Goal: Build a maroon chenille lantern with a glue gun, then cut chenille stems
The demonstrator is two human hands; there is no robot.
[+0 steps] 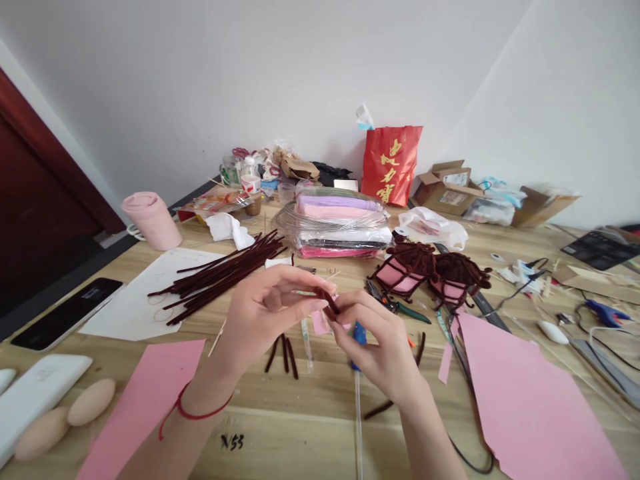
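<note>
Hands meet mid-table: left hand (267, 307) and right hand (380, 343) both pinching short dark-red pipe cleaner (330, 303) between fingertips, raised above table (310, 407) for bending. Spare pipe cleaners (220, 273) piled behind, within reach.

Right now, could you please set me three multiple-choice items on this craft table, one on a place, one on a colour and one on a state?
1. Where does the bundle of dark red pipe cleaners lie?
A. on the white sheet
B. inside the red bag
C. on the phone

2. What colour is the cord on the left wrist?
A. blue
B. red
C. green

3. What are the left hand and right hand doing?
A. resting flat on the table
B. pinching one short pipe cleaner piece together
C. holding the pliers

Answers: 1 A, the bundle's ends overlap the sheet. 2 B, a red cord circles the wrist. 3 B, both hands' fingertips meet on the piece.
</note>
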